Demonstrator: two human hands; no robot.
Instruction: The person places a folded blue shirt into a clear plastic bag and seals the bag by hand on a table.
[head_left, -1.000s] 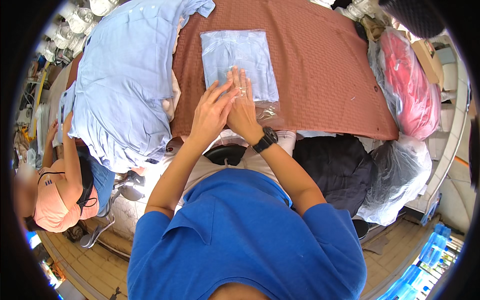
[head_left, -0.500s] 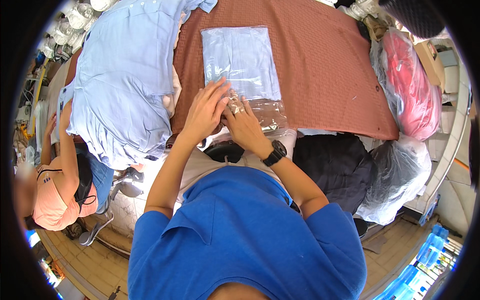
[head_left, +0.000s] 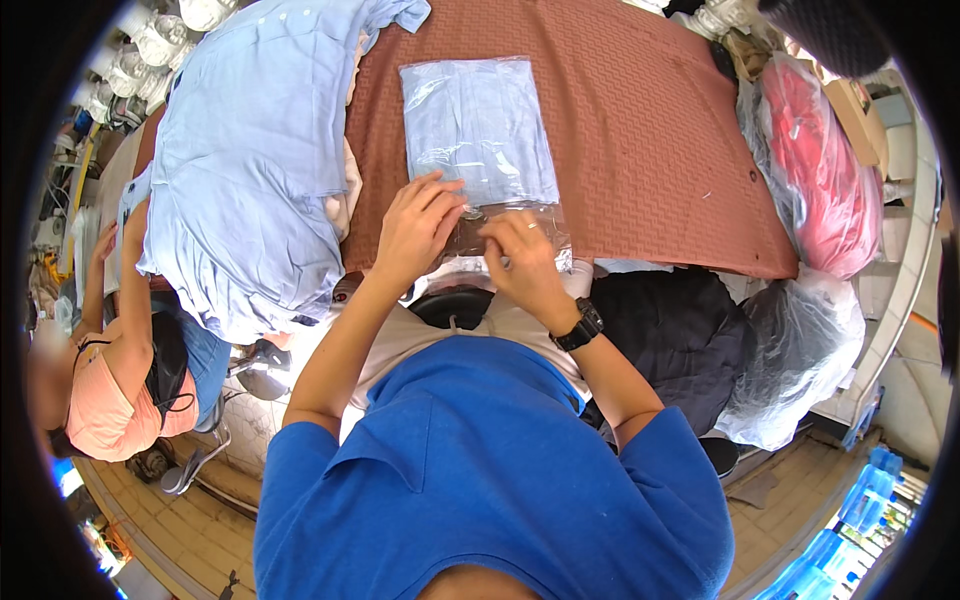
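Observation:
A folded light-blue garment lies flat inside a clear plastic bag (head_left: 480, 130) on the brown-covered table in front of me. The bag's see-through end flap (head_left: 548, 232) points toward me. My left hand (head_left: 418, 222) rests at the bag's near left corner, its fingers stretched over the plastic edge and nothing visibly gripped. With fingers curled, my right hand (head_left: 525, 262) is closed on the flap, a little right of the left hand. Its thumb and fingertips meet the plastic, though the exact pinch is partly hidden.
A heap of light-blue shirts (head_left: 250, 150) covers the table's left part. At the left edge works another person (head_left: 120, 390). A black bundle (head_left: 665, 345) and a clear plastic bag (head_left: 795, 365) sit near right, below a plastic-wrapped red bundle (head_left: 820, 165).
My right hand has moved right, away from my left, and its fingers have curled at the flap. The left hand has shifted slightly toward me. The bagged garment lies almost where it was.

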